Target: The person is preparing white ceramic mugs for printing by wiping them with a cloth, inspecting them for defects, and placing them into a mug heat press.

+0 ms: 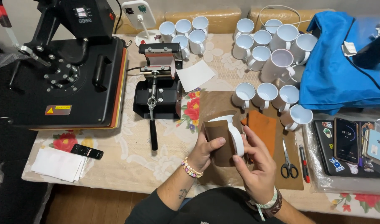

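Observation:
Both my hands hold one white mug [236,133] over the table's near edge. A brown sheet [218,133] is wrapped round the mug's side. My left hand [205,150] presses that sheet against the mug with thumb and fingers. My right hand [257,162] grips the mug from the right, fingers over its rim and handle side. Under the mug lies a larger brown sheet [215,101] on the flowered tablecloth.
A mug press [159,81] stands just left of my hands, a big flat heat press [69,70] further left. Several white mugs [267,93] crowd the back and right. Scissors [288,164], a red pen [304,164], phones [345,139], a blue bag [343,70] and paper sheets [59,164] lie around.

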